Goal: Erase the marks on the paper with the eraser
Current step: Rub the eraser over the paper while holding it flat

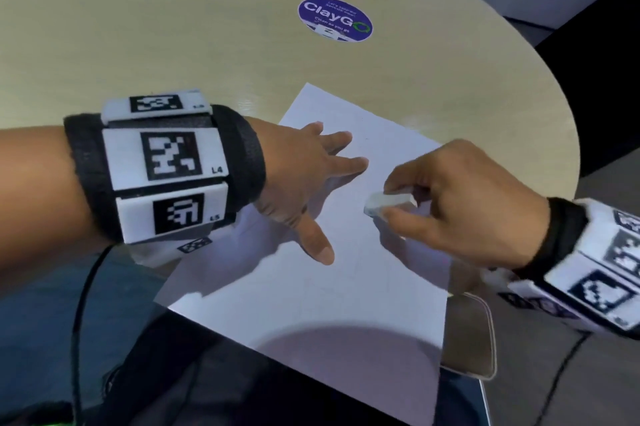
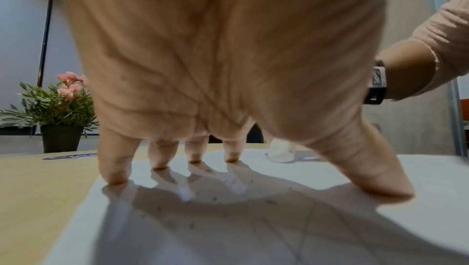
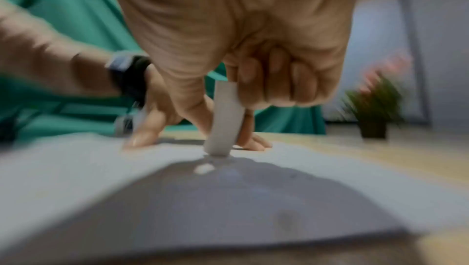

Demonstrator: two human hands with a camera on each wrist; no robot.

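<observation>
Spread flat, the left hand (image 1: 304,179) presses its straight fingertips on the paper (image 1: 311,304), whose near corner overhangs the round table (image 1: 138,27); the right hand (image 1: 460,203) pinches the eraser (image 1: 388,203) upright on the sheet (potted plant (image 2: 59,113) well beyond).

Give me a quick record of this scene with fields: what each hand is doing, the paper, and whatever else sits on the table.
left hand: fingers spread, pressing the paper flat
right hand: pinches the white eraser, end down on the sheet
paper: white, faint lines, near corner overhangs the table
other: purple round sticker, potted plant
</observation>
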